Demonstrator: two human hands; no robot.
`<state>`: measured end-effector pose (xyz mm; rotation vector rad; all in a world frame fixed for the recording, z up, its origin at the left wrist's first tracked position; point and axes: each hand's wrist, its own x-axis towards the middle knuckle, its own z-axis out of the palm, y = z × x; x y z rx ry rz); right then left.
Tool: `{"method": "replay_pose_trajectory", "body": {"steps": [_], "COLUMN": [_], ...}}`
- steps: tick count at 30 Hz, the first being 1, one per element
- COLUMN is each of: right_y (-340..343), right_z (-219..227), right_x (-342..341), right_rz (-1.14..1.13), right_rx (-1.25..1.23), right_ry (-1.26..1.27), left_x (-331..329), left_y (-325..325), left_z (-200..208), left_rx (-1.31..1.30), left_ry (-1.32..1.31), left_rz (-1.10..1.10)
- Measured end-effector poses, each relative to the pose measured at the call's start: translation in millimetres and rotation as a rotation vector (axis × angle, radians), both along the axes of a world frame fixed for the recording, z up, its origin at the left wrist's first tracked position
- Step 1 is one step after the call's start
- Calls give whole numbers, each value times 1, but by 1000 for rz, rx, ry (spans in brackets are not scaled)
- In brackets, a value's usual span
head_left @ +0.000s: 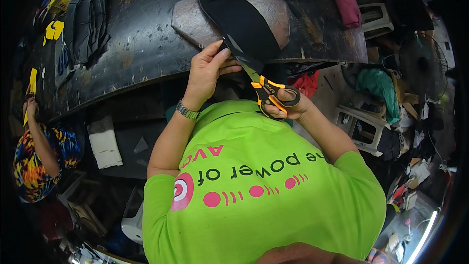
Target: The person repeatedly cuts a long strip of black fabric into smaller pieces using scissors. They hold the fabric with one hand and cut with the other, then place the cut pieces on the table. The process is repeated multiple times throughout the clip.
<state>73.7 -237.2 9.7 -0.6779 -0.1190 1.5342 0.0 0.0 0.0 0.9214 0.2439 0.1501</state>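
A long strip of black cloth [239,12] lies over a stone-like slab [273,12] and hangs past the near edge of the table. My left hand [207,71] pinches the cloth's near left edge between thumb and fingers. My right hand [296,107] grips orange-and-black scissors [266,88] by the handles. Their blades point up and to the left, meeting the cloth's edge close to my left fingertips. How far apart the blades stand is hard to make out.
The dark worn table [146,29] carries stacked black pieces [90,29], blue-handled scissors [63,59] and a maroon roll [344,0]. At far left, another person's hand [31,106] holds a yellow object. Right of me are a plastic stool [361,129], a green bag [378,90] and a fan [425,66].
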Motion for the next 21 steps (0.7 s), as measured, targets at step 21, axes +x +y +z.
{"method": "replay_pose_trajectory", "body": {"steps": [21], "right_y": [-68], "right_z": [38], "right_x": [105], "right_rz": [-405], "right_rx": [-983], "right_ry": [-1450], "left_x": [0], "left_y": [1], "left_z": [9], "left_rx": [-34], "left_ry": [35], "left_rz": [5]}}
